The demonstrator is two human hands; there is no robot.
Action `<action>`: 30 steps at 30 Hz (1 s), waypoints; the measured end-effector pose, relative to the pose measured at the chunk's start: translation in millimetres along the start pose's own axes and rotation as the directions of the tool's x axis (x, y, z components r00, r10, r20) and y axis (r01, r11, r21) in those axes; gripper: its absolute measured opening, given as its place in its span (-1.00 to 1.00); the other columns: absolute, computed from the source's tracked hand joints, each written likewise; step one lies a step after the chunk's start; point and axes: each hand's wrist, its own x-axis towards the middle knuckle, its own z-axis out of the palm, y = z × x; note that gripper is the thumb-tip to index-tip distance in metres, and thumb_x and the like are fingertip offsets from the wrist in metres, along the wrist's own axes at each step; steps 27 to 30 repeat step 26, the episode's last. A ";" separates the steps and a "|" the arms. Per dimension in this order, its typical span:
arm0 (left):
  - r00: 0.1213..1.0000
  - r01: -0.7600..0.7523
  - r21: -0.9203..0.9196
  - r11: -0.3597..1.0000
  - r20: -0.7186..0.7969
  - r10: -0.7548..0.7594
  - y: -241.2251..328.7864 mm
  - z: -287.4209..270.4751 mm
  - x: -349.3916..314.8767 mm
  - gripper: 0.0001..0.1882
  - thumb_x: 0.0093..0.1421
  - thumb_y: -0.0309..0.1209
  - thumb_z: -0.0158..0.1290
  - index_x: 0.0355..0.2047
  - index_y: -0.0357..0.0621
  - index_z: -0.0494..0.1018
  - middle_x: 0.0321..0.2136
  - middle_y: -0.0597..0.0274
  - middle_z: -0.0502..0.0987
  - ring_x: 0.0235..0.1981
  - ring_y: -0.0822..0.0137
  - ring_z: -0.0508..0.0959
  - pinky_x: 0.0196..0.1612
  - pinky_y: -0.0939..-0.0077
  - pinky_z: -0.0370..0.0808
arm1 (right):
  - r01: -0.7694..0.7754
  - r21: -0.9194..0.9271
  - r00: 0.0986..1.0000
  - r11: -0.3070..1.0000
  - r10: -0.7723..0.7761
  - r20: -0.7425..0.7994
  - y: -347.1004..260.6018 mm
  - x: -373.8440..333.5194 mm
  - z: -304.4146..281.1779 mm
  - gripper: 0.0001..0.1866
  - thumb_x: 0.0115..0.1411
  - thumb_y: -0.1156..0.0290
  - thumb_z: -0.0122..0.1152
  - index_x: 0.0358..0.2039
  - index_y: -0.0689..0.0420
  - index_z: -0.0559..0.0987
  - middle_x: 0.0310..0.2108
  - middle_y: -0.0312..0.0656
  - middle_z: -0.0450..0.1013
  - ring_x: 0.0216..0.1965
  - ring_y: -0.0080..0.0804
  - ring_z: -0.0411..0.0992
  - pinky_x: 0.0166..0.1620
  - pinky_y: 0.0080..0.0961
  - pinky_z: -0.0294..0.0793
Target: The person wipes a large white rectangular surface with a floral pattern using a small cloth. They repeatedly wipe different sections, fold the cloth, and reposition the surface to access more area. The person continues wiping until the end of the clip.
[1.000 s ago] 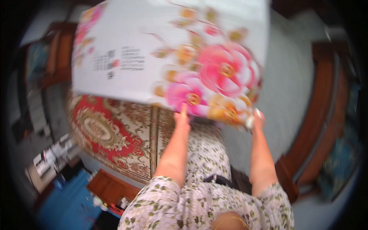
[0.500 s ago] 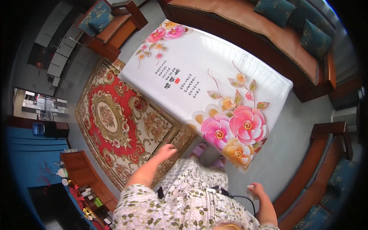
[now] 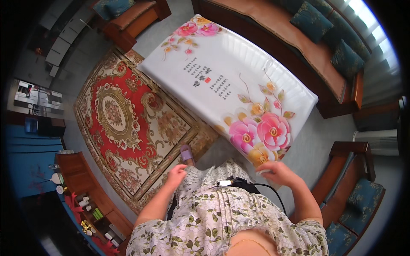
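My left hand (image 3: 176, 175) hangs beside my skirt, above the carpet's edge. Its fingers are loosely curled in, and I see nothing in them. My right hand (image 3: 276, 173) is held out in front of me, over the near corner of the table. Its fingers are closed on a small white thing (image 3: 264, 171), mostly hidden, whose kind I cannot make out. Ahead stands the long table with a white flower-printed tablecloth (image 3: 171, 68). My right hand looks nearest to the cloth; whether it touches the cloth I cannot tell.
A red and beige patterned carpet (image 3: 141, 102) lies left of the table. A wooden sofa (image 3: 273, 32) with teal cushions runs along its far side; a wooden armchair (image 3: 132, 27) stands far left, another seat (image 3: 341, 187) at right. A wooden cabinet (image 3: 77, 170) is at lower left.
My right hand has swung forward and up from my side to the table's near corner. My left hand has drawn back slightly. One slippered foot has stepped left onto the carpet.
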 end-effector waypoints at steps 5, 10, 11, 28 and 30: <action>0.913 -0.172 -0.080 0.982 0.360 0.190 84.1 -33.7 -7.2 -0.75 0.16 -0.49 0.07 -0.13 -0.19 0.46 -0.49 0.45 0.44 -0.47 0.66 0.38 -0.35 0.73 0.35 | 0.177 -0.259 0.936 0.950 -0.081 0.342 -78.9 79.8 59.7 -0.83 0.12 0.28 0.17 -0.27 -0.01 0.56 -0.35 -0.17 0.49 -0.29 -0.13 0.47 -0.23 -0.29 0.46; 0.893 -0.306 0.097 0.947 0.374 0.250 110.2 -140.4 -17.5 -0.80 0.12 -0.38 0.17 -0.23 -0.08 0.53 -0.56 0.46 0.46 -0.53 0.66 0.38 -0.39 0.72 0.36 | 0.197 -0.301 0.937 0.933 -0.089 0.337 -129.5 160.9 93.7 -0.84 0.11 0.28 0.15 -0.28 -0.04 0.56 -0.34 -0.18 0.49 -0.29 -0.12 0.47 -0.25 -0.25 0.46; 0.895 -0.305 0.124 0.944 0.375 0.240 112.5 -160.7 -16.3 -0.79 0.12 -0.36 0.18 -0.22 -0.07 0.53 -0.55 0.46 0.47 -0.52 0.66 0.38 -0.38 0.72 0.36 | 0.209 -0.325 0.937 0.922 -0.093 0.338 -136.3 175.3 96.7 -0.84 0.11 0.29 0.15 -0.27 -0.05 0.56 -0.34 -0.18 0.49 -0.29 -0.13 0.47 -0.26 -0.25 0.46; 0.922 -0.310 0.331 0.891 0.333 0.197 156.7 -307.2 7.2 -0.58 0.19 -0.49 -0.14 0.08 0.00 0.37 -0.07 0.11 0.42 0.01 0.21 0.42 0.10 0.45 0.29 | 0.239 -0.613 0.908 0.753 0.051 0.416 -227.1 338.5 57.1 -0.54 0.02 0.16 0.22 -0.05 0.00 0.47 -0.17 -0.09 0.47 -0.14 -0.10 0.45 -0.17 -0.22 0.46; 0.922 -0.310 0.331 0.891 0.333 0.197 156.7 -307.2 7.2 -0.58 0.19 -0.49 -0.14 0.08 0.00 0.37 -0.07 0.11 0.42 0.01 0.21 0.42 0.10 0.45 0.29 | 0.239 -0.613 0.908 0.753 0.051 0.416 -227.1 338.5 57.1 -0.54 0.02 0.16 0.22 -0.05 0.00 0.47 -0.17 -0.09 0.47 -0.14 -0.10 0.45 -0.17 -0.22 0.46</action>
